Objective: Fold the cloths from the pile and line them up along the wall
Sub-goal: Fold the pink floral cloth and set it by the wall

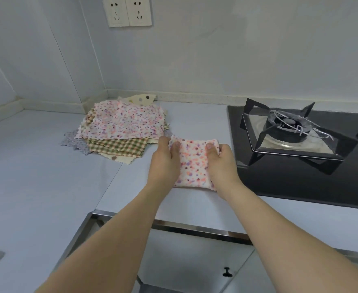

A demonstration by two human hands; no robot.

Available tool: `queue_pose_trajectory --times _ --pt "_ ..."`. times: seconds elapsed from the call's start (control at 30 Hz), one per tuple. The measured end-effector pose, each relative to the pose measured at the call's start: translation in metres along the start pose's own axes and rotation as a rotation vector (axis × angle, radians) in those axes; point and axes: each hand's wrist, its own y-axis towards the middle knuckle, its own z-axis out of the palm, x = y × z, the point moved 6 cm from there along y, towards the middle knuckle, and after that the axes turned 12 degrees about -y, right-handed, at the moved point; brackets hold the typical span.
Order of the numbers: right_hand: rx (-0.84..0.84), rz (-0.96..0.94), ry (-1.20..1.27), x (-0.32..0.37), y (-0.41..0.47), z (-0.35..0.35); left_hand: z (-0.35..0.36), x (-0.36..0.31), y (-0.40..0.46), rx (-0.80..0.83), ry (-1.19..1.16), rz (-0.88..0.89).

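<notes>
A small folded cloth (194, 163), white with pink, orange and purple spots, lies on the pale counter (47, 176) in front of me. My left hand (164, 161) grips its left edge, thumb on top. Its right edge is gripped the same way by my right hand (221, 163). Behind and to the left sits the pile of cloths (121, 127), several unfolded ones: a spotted pink one on top, green checked ones under it, a grey one and a cream dotted one sticking out. The pile reaches the wall corner.
A black gas hob (300, 155) with a burner stand (287, 127) fills the counter to the right, close to my right hand. Two wall sockets (129, 11) hang above the pile. A metal counter edge (173, 225) and a cabinet door with a knob (226, 271) lie below.
</notes>
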Motion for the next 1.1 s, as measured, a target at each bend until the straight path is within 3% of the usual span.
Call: queue_pose_trajectory --times 0.3,0.5,0.7,0.83,1.1 --pt "-0.083 0.104 -0.026 0.115 0.016 -0.168 0.041 -0.192 0.008 0.130 -0.010 -0.188" --pt "-0.135 0.128 -0.102 0.147 0.025 -0.262 0.084 -0.281 0.008 0.186 -0.074 -0.216" --pt "-0.155 0.243 0.030 0.133 0.047 -0.300 0.122 -0.307 0.024 0.174 -0.212 -0.249" --pt "-0.147 0.375 0.176 0.109 0.064 -0.327 0.166 -0.307 0.041 0.302 -0.218 -0.262" --pt "-0.064 0.534 0.365 0.038 0.115 -0.422 0.297 -0.311 0.044 0.472 -0.264 -0.564"
